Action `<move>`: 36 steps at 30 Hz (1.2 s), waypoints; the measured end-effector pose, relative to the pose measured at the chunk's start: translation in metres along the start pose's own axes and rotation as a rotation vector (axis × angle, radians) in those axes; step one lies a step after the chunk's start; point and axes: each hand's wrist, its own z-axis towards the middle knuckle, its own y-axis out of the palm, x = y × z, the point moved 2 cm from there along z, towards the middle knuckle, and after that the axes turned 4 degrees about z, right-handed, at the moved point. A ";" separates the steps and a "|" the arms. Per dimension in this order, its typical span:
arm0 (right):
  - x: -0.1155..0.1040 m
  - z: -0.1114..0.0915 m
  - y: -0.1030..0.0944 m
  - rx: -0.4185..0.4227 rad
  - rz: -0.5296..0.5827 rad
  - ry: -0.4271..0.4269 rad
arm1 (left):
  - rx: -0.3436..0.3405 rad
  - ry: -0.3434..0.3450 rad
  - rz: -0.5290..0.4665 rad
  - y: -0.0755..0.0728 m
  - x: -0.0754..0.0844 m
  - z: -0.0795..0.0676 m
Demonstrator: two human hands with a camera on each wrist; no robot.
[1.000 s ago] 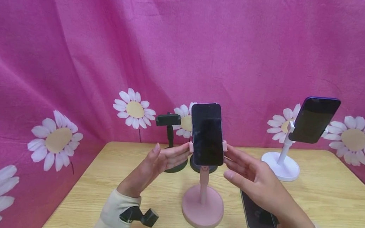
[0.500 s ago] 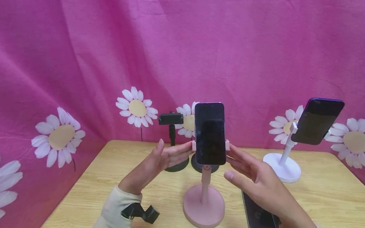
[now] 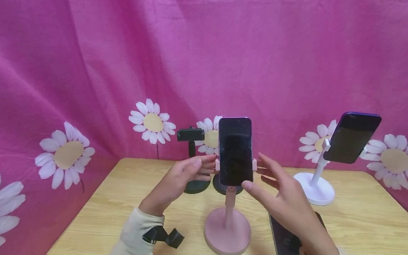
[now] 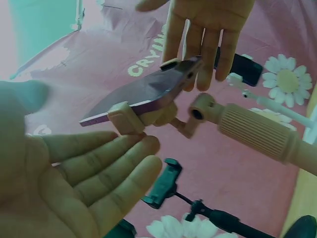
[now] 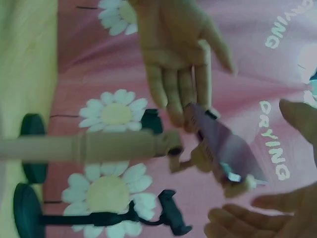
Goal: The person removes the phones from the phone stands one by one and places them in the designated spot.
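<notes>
A dark-screened phone [image 3: 236, 151] stands upright in the clamp of a pink phone stand [image 3: 227, 235]. My left hand [image 3: 177, 179] is beside the clamp's left arm, its fingertips right at it; the left wrist view shows the fingers [image 4: 121, 183] straight and palm up. On the other side, my right hand [image 3: 289, 200] has its fingers spread just off the clamp's right arm, and its thumb overlaps the phone's lower right corner in the head view. Neither hand is curled round anything. In the right wrist view the phone [image 5: 228, 144] leans back in its clamp.
Behind the pink stand are a black phone stand [image 3: 191, 134] and another black base [image 3: 221, 187]. A white stand [image 3: 317, 190] holds a second phone [image 3: 353, 138] at the back right. Another phone [image 3: 283, 239] lies under my right forearm. A pink daisy-print cloth [image 3: 209, 56] hangs behind the table.
My right fingers have drawn away from the clamp, and the right thumb has moved left toward the phone's lower corner. The left thumb has come down toward its fingers. The pink stand stays put.
</notes>
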 end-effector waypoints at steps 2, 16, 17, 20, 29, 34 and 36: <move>-0.004 0.009 0.008 0.069 0.005 0.011 | 0.041 -0.011 0.054 -0.001 -0.001 0.003; -0.018 0.050 0.060 0.496 -0.221 -0.084 | 0.122 -0.084 0.104 0.002 -0.008 0.017; -0.018 0.051 0.061 0.505 -0.228 -0.091 | 0.125 -0.078 0.109 0.003 -0.009 0.018; -0.018 0.054 0.064 0.525 -0.250 -0.100 | 0.133 -0.066 0.130 0.004 -0.009 0.020; -0.015 0.058 0.065 0.540 -0.264 -0.080 | 0.164 -0.042 0.148 0.006 -0.009 0.026; -0.012 0.059 0.063 0.534 -0.231 -0.075 | 0.175 -0.033 0.143 0.007 -0.010 0.027; -0.012 0.060 0.063 0.528 -0.221 -0.075 | 0.175 -0.036 0.126 0.007 -0.011 0.027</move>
